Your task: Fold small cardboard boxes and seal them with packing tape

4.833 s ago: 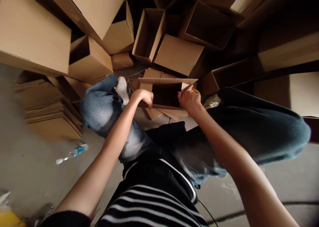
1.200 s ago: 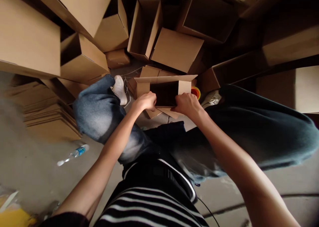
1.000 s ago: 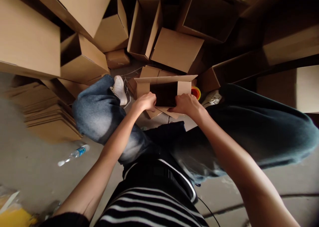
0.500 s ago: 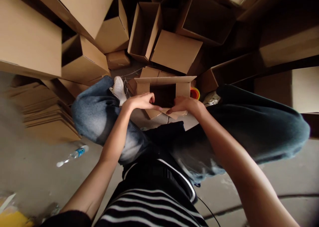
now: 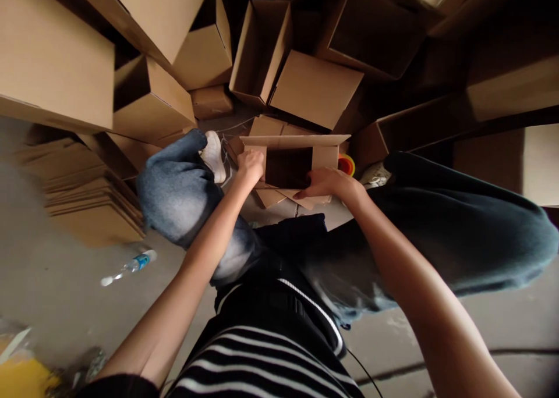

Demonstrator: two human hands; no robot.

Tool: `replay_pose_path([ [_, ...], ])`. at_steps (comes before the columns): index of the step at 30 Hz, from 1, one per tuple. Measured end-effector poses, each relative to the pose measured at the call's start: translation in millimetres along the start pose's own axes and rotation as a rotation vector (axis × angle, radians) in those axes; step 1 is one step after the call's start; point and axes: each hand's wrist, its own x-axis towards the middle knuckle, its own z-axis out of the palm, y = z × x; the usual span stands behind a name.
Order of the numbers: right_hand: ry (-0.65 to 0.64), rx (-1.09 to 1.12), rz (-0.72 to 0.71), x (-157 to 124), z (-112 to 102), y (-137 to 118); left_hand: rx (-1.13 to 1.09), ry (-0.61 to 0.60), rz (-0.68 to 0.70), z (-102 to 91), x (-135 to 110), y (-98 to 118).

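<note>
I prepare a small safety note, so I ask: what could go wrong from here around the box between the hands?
The left hand and right hand are bare at the open box, so its edges might scratch the skin.
The orange-yellow ring is close beside the box and could perhaps be knocked.
Flat cardboard pieces stick out on the near side, apparently underneath, so the box might slide.

Cardboard box (image 5: 288,166), brown, end flaps inward
</note>
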Motion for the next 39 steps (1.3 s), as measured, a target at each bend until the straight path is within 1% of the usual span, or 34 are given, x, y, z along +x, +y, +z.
replay_pose_path([
  [5,0.041,0.002,-0.027,-2.4,-4.1,4.5,-0.017,0.040,0.010,2.5,4.7,-5.5],
  [9,0.065,0.007,-0.039,-4.3,-6.2,4.3,-0.024,0.049,0.044,4.8,2.6,-9.4],
  [12,0.045,0.006,-0.055,-5.3,-7.6,2.8,-0.032,0.067,0.053,5.5,-0.4,-10.5],
  [17,0.014,-0.001,-0.024,-5.1,-9.6,3.4,-0.040,0.074,0.070,8.1,-0.2,-12.3],
  [21,-0.001,-0.008,-0.065,-3.8,-12.0,5.4,-0.038,0.084,0.062,8.8,-1.2,-12.6],
  [24,-0.002,0.005,-0.071,-1.9,-13.8,6.6,-0.038,0.077,0.048,7.6,-2.3,-12.2],
  [28,-0.025,0.014,-0.091,4.9,-15.1,9.1,-0.039,0.059,0.055,6.8,-2.1,-12.2],
  [33,-0.060,0.050,-0.158,22.9,-15.4,17.6,-0.031,0.073,0.066,6.4,-6.0,-10.0],
  [37,-0.070,0.124,-0.139,34.4,-17.2,23.2,-0.039,0.081,0.058,4.1,-10.3,-11.3],
  [39,-0.069,0.151,-0.130,36.3,-18.6,24.0,-0.106,0.092,0.067,2.1,-11.3,-14.6],
])
